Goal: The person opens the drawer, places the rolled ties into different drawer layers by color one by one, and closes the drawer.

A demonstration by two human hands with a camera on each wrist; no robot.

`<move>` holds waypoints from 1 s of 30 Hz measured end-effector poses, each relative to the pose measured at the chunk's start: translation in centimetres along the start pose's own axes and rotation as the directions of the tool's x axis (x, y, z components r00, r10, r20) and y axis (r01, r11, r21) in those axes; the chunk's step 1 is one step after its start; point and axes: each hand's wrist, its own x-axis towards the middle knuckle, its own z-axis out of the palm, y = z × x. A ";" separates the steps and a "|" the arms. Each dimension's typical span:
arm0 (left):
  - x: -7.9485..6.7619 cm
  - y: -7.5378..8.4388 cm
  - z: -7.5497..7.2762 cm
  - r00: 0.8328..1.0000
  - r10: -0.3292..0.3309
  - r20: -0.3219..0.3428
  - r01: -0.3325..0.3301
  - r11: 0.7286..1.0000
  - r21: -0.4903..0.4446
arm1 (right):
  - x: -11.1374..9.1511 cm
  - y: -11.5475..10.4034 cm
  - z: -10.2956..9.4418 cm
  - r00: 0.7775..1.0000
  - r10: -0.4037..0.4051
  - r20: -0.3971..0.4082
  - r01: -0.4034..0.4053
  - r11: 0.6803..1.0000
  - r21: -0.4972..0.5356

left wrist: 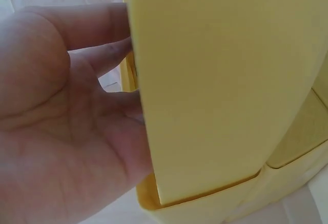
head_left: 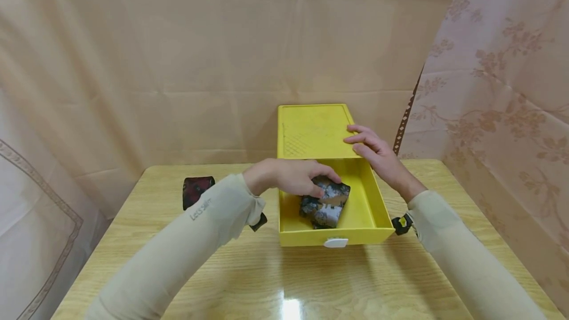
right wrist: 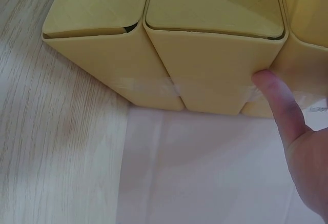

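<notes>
My left hand [head_left: 302,177] reaches into the pulled-out yellow drawer [head_left: 362,206] and grips a folded cloth [head_left: 329,201] with a dark grey, white and brown pattern. The cloth lies tilted inside the drawer. In the left wrist view the fingertips of the left hand [left wrist: 56,101] are hidden behind a yellow drawer wall [left wrist: 215,90]. My right hand [head_left: 378,149] rests its fairly straight fingers on the right edge of the yellow cabinet top [head_left: 315,127]. The right wrist view shows a digit of the right hand [right wrist: 287,111] touching the cabinet's side.
A dark red and black cloth roll [head_left: 195,190] lies on the wooden table [head_left: 249,280], left of the cabinet and partly behind the left sleeve. A white handle [head_left: 336,243] juts from the drawer front. Stacked yellow units [right wrist: 210,70] show with clear tape. A beige curtain [head_left: 200,63] hangs behind.
</notes>
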 end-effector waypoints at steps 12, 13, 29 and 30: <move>0.3 -0.2 0.5 1.000 -0.026 -0.017 0.025 1.000 -0.015 | 0.0 0.0 0.0 1.000 0.006 0.002 -0.006 1.000 0.005; 0.3 -0.2 0.5 0.999 -0.026 -0.019 0.026 1.000 -0.017 | 0.0 0.1 0.0 1.000 0.010 0.002 -0.010 1.000 0.006; 0.3 0.0 0.6 0.999 -0.040 -0.035 0.041 0.999 0.007 | 0.0 0.0 -0.1 1.000 -0.007 0.001 0.007 1.000 0.023; 0.3 0.1 0.6 0.998 -0.043 -0.037 0.044 0.999 0.015 | 0.0 0.0 -0.1 1.000 -0.010 0.002 0.010 1.000 0.022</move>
